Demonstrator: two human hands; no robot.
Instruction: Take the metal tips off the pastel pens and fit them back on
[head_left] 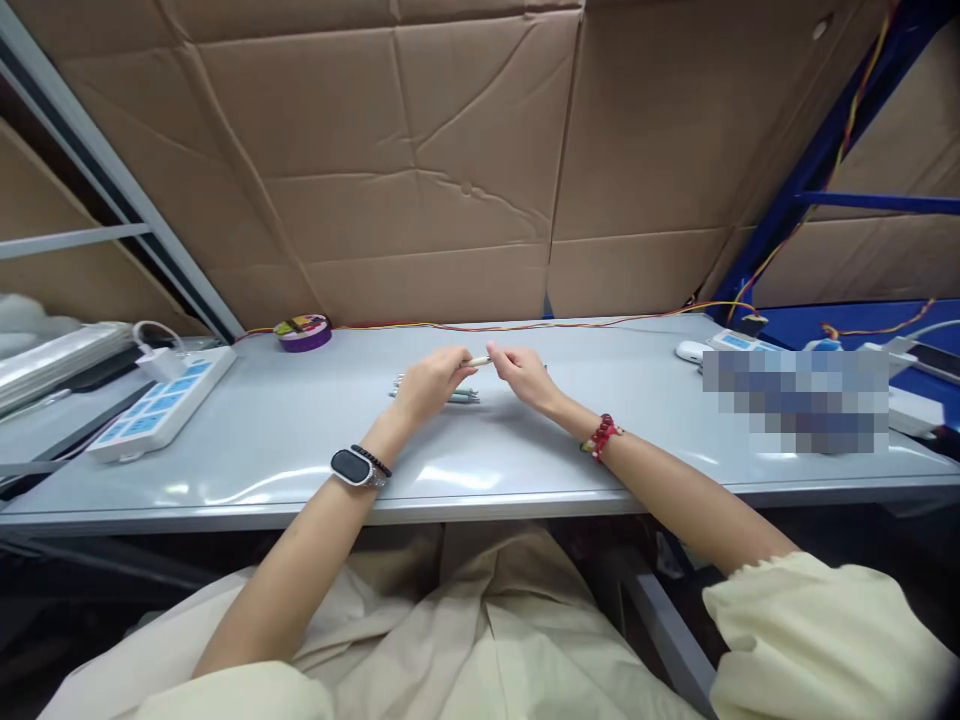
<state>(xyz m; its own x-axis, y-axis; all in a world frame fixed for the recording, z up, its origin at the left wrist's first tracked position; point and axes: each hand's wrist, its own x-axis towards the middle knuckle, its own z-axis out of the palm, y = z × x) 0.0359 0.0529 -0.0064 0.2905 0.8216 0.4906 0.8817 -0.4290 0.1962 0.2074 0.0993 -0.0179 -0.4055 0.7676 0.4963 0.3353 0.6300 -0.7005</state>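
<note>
Over the middle of the grey table (300,440) my two hands meet on one pale pen (480,361). My left hand (431,383), with a dark watch at the wrist, pinches its left end. My right hand (525,375), with a red bead bracelet at the wrist, pinches its right end. The pen is held level, just above the tabletop. Under and behind my left hand lie a few more grey pens (459,396) flat on the table.
A white and blue power strip (161,405) lies at the left with a white plug in it. A purple round tin (303,332) stands at the back by the cardboard wall. A white mouse (691,351) and thin coloured wires (600,322) sit at the back right.
</note>
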